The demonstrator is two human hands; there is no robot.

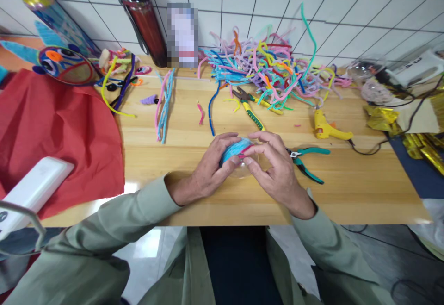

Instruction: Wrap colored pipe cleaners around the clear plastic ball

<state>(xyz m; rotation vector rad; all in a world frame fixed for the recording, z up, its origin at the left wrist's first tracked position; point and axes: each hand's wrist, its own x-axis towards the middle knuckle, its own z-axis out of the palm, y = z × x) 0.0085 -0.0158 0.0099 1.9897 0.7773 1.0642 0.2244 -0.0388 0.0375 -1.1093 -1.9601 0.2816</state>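
Both of my hands meet at the middle of the wooden table (194,203) around a clear plastic ball wrapped in blue pipe cleaner (236,150), with a pink strand at its edge. My left hand (212,167) cups its left side, fingers curled over the blue wrapping. From the right, my right hand (274,166) grips the ball with fingers pressed on its top and front. The clear lower part of the ball shows between my thumbs.
A big tangle of coloured pipe cleaners (267,69) lies at the back. Yellow-handled pliers (250,108), teal-handled pliers (307,162) and a yellow glue gun (328,129) lie nearby. Red cloth (52,133) covers the left; a red flask (142,15) stands behind.
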